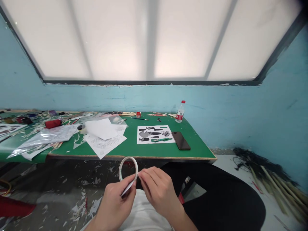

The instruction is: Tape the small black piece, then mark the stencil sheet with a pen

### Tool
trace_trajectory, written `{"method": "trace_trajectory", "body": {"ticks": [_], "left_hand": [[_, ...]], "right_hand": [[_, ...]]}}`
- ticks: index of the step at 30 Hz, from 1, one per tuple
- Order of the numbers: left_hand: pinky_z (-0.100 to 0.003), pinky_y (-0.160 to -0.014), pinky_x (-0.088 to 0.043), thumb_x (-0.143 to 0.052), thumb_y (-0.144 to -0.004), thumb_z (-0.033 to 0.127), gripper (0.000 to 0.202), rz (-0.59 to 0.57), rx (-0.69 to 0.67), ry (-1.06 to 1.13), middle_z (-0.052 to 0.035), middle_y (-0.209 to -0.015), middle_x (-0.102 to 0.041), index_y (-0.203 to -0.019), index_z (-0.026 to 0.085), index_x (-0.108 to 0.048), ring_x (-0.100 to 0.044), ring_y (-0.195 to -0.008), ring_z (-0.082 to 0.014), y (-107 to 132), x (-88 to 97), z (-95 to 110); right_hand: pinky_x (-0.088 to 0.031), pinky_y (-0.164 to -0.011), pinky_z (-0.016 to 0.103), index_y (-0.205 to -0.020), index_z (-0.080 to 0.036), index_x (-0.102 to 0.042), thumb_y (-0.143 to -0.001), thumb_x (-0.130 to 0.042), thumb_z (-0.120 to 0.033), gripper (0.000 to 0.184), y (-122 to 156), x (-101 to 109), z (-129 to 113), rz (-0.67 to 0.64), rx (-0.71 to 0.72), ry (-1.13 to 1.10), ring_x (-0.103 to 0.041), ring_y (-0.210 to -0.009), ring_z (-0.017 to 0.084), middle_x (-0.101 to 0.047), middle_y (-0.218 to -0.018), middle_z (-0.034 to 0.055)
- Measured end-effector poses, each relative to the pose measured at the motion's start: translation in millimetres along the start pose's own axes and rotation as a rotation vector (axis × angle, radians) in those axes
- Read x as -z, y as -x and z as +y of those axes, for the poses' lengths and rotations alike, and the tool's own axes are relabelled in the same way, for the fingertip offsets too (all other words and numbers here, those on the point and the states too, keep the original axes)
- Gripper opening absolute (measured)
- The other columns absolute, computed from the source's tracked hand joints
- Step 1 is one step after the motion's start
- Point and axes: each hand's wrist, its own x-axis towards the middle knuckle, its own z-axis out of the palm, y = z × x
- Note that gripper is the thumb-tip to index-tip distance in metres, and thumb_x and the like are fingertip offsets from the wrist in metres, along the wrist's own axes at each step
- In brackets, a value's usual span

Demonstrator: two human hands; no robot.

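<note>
A white roll of tape (128,166) is held upright in front of my lap, below the table's front edge. My left hand (117,200) grips the roll from below, fingers closed on its lower rim. My right hand (158,189) pinches at the roll's right side, fingertips pressed together where a strip of tape comes off. Both hands are over my white shirt and dark trousers.
The green table (197,150) carries a printed sheet (155,134), a black phone (181,140), a water bottle (180,112), loose papers (104,138), plastic sleeves (48,136) and a red-capped jar (138,114). Paper scraps litter the floor. Sticks (276,179) lie at the right wall.
</note>
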Motion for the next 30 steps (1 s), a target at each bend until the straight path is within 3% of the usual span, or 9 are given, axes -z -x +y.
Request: {"method": "trace_trajectory", "body": {"ticks": [4, 7, 12, 15, 17, 21, 24, 30], "left_hand": [[-0.020, -0.044, -0.038, -0.063, -0.095, 0.039, 0.031, -0.014, 0.082, 0.045, 0.0007, -0.055, -0.063, -0.103, 0.019, -0.084, -0.048, -0.043, -0.0115, 0.1, -0.5, -0.6], [-0.022, -0.048, -0.034, -0.066, -0.092, 0.050, 0.035, -0.083, 0.228, 0.146, 0.0005, -0.058, -0.058, -0.093, 0.019, -0.082, -0.041, -0.050, -0.0119, 0.6, -3.6, -4.1], [-0.024, -0.057, -0.028, -0.072, -0.081, 0.073, 0.057, -0.166, 0.466, 0.387, 0.0017, -0.064, -0.042, -0.078, 0.016, -0.073, -0.032, -0.064, -0.0129, -2.5, -12.2, -8.1], [-0.025, -0.058, -0.025, -0.074, -0.074, 0.081, 0.066, -0.184, 0.505, 0.436, 0.0039, -0.062, -0.036, -0.076, 0.015, -0.071, -0.028, -0.064, -0.0121, -6.5, -15.2, -6.7], [-0.025, -0.058, -0.025, -0.075, -0.069, 0.085, 0.070, -0.196, 0.544, 0.478, 0.0041, -0.062, -0.039, -0.076, 0.015, -0.069, -0.030, -0.063, -0.0113, -8.3, -16.6, -6.3], [-0.025, -0.048, -0.019, -0.072, -0.061, 0.094, 0.081, -0.232, 0.692, 0.603, 0.0097, -0.053, -0.035, -0.086, 0.018, -0.064, -0.024, -0.050, -0.0083, -9.2, -19.6, -9.2], [-0.025, -0.046, -0.014, -0.077, -0.057, 0.092, 0.077, -0.250, 0.772, 0.740, 0.0147, -0.049, -0.026, -0.084, 0.023, -0.052, -0.016, -0.046, -0.0066, -9.3, -20.5, -10.1], [-0.025, -0.048, -0.012, -0.089, -0.057, 0.075, 0.071, -0.235, 0.791, 0.856, 0.0144, -0.050, -0.030, -0.076, 0.025, -0.043, -0.019, -0.046, -0.0046, -8.4, -21.2, -10.5]], "right_hand": [[-0.055, -0.072, 0.033, -0.110, -0.016, -0.065, -0.103, -0.058, -0.007, 0.014, -1.6, 0.8, 0.4, -0.006, -0.008, -0.007, -0.067, -0.079, 0.020, -0.076, -0.095, 0.0079], [-0.054, -0.072, 0.033, -0.110, -0.016, -0.064, -0.103, -0.058, -0.007, 0.013, -1.9, -1.6, 2.0, 0.001, -0.015, -0.017, -0.067, -0.079, 0.020, -0.075, -0.094, 0.0079], [-0.052, -0.071, 0.032, -0.105, -0.018, -0.062, -0.104, -0.056, -0.008, 0.012, -0.5, -7.9, 7.7, -0.014, -0.041, -0.044, -0.064, -0.079, 0.020, -0.073, -0.094, 0.0066], [-0.051, -0.071, 0.032, -0.103, -0.019, -0.060, -0.106, -0.051, -0.009, 0.014, -0.3, -8.6, 12.5, -0.066, -0.076, -0.100, -0.063, -0.079, 0.019, -0.071, -0.092, 0.0052], [-0.050, -0.070, 0.032, -0.102, -0.020, -0.058, -0.107, -0.049, -0.010, 0.014, -0.4, -7.6, 15.1, -0.098, -0.100, -0.135, -0.063, -0.079, 0.019, -0.070, -0.091, 0.0044], [-0.050, -0.071, 0.032, -0.103, -0.021, -0.056, -0.108, -0.048, -0.011, 0.014, -0.7, -5.9, 17.4, -0.150, -0.114, -0.182, -0.065, -0.081, 0.019, -0.068, -0.093, 0.0039], [-0.051, -0.071, 0.032, -0.103, -0.022, -0.056, -0.109, -0.047, -0.013, 0.014, -0.9, -7.2, 17.2, -0.188, -0.118, -0.222, -0.065, -0.082, 0.019, -0.067, -0.094, 0.0036], [-0.053, -0.073, 0.031, -0.103, -0.023, -0.058, -0.109, -0.047, -0.014, 0.015, -0.5, -9.5, 20.1, -0.257, -0.118, -0.309, -0.067, -0.082, 0.018, -0.068, -0.095, 0.0031]]}}
